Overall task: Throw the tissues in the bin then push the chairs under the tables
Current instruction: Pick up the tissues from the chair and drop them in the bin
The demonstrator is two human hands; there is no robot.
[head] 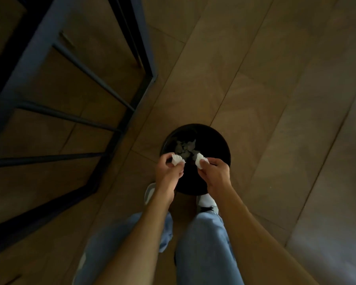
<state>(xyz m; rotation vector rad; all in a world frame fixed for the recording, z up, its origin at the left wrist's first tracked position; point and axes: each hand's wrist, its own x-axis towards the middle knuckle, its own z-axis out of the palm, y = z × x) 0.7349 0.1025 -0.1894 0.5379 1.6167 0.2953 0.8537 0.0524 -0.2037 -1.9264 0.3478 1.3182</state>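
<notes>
The tissue step is in hand, and by the look of it close to its end: both hands hover over the mouth of the round black bin (214,140), which stands on the wooden floor (255,79) just ahead of the person's feet. The left hand (169,171) pinches a crumpled white tissue (177,159) between thumb and fingertips at about the bin's 8 o'clock; the right hand (216,173) pinches a second crumpled tissue (199,160) the same way at about 5 o'clock. Both wads sit above the opening, inside the rim, so the next move seems to call for nothing more than parting the fingers and letting them fall. Pale crumpled paper (184,148) already lies in the bin toward 12 o'clock. After that the person would need to turn to the chairs, and no chair or counter can be clearly told apart here. A dark metal frame (103,83) with slanting bars fills the picture from 9 to 11 o'clock, but whether it belongs to a chair, a counter or a shelf I cannot tell, since its top is cut off. The light is dim, the bin's depth is lost in black, and its near rim is hidden behind the hands and wrists.
</notes>
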